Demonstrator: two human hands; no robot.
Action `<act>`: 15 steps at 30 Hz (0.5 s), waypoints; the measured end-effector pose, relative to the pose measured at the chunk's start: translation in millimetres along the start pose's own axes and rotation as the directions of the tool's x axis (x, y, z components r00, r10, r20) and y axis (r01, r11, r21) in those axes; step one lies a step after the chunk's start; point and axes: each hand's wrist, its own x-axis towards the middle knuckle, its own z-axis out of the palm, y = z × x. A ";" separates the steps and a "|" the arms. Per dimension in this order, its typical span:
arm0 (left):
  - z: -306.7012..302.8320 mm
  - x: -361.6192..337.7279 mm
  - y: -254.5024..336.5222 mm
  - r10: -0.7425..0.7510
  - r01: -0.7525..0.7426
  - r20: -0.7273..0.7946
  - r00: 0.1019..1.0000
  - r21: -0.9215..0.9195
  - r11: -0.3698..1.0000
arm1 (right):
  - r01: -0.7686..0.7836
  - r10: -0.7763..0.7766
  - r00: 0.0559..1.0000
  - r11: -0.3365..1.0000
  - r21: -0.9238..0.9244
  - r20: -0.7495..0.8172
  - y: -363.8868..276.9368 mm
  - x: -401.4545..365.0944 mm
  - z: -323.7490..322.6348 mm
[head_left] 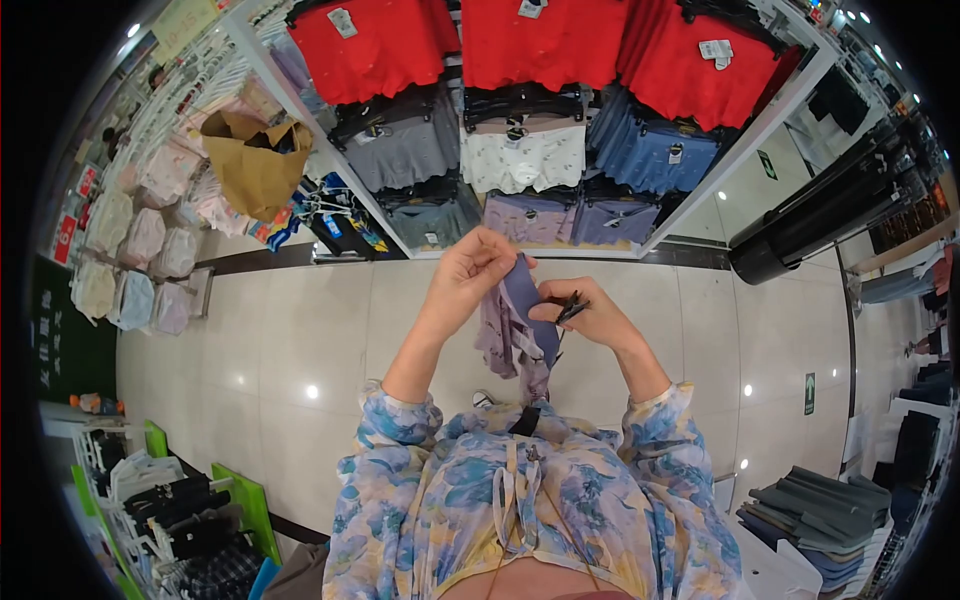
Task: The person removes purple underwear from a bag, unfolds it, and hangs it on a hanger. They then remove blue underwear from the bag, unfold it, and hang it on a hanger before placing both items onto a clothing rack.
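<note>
**Now: both hands closing on one hanging garment, held out in front of the chest**

Currently the left hand point(470, 272) is pinching the top edge of a grey-lilac garment point(505, 335), thumb and fingers closed on the cloth. The right hand point(592, 318) is curling shut around a small black clip point(571, 307), its thumb pressing against the garment's near edge.

Position: the garment is hanging between the two hands, above the floor point(300, 340) and touching nothing else. It is lying just to the right of the left hand and just to the left of the right hand. Both hands are touching it; the left is taking the weight from the top.

Axis: the garment's long axis is running from the left hand's fingertips back towards the person's floral shirt point(540, 500). The gripped end is pointing away from the body, and the loose, crumpled end is trailing towards the chest. A darker blue-grey band is showing along the side nearest the right hand.

Clip: it is sticking out of the right hand's fingers, pointing away from the garment. Whether its teeth are already biting the cloth, I cannot tell.

Surroundings: beyond the hands a display rack point(740, 155) is carrying rows of similar pieces, with red ones point(545, 40) in the farthest row. A brown paper bag point(255, 165) is hanging well off to the left of the left hand. Folded dark clothing point(820, 505) is stacked well off to the right of the right elbow.
</note>
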 end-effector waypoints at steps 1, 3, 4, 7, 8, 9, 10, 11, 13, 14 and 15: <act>-0.2 -0.6 0.8 -0.013 0.014 0.009 1.000 -0.025 1.000 | 0.060 -0.060 0.998 0.997 -0.045 0.012 3.9 1.3 -0.3; -1.3 -0.4 -3.1 0.011 -0.011 0.000 1.000 -0.018 1.000 | 0.107 -0.107 0.994 0.993 -0.052 -0.004 8.4 4.1 2.7; -2.5 -0.6 -5.6 0.035 -0.035 -0.008 0.999 -0.011 0.999 | 0.152 -0.153 0.988 0.987 -0.059 -0.019 9.1 5.4 4.9; -6.9 0.4 -11.8 0.042 -0.037 -0.059 0.997 0.091 0.995 | 0.188 -0.200 0.976 0.974 -0.126 -0.087 3.8 5.6 9.0; -6.1 -0.2 -14.0 0.043 -0.037 -0.060 0.997 0.091 0.995 | 0.188 -0.200 0.976 0.974 -0.127 -0.086 1.9 5.5 9.0; -4.1 -1.7 -16.3 0.072 -0.065 -0.040 0.997 0.140 0.988 | 0.196 -0.220 0.969 0.961 -0.193 -0.114 0.1 5.4 8.8; -2.5 -3.7 -17.5 0.099 -0.094 -0.019 0.995 0.188 0.978 | 0.200 -0.242 0.960 0.945 -0.259 -0.140 -1.9 5.2 8.7; -2.3 -6.5 -17.5 0.099 -0.094 -0.018 0.995 0.187 0.978 | 0.200 -0.242 0.960 0.945 -0.260 -0.141 -4.4 5.4 9.0; -1.5 -11.6 -16.2 -0.017 0.008 0.033 0.999 0.264 0.965 | 0.218 -0.283 0.940 0.928 -0.301 -0.190 -8.3 6.3 9.3; 1.4 -13.3 -14.4 -0.018 0.009 0.034 0.999 0.262 0.965 | 0.217 -0.281 0.940 0.929 -0.301 -0.191 -6.1 6.7 9.0; 5.3 -14.6 -11.6 -0.026 0.016 0.035 0.999 0.255 0.967 | 0.238 -0.311 0.928 0.919 -0.316 -0.204 -2.0 7.4 8.6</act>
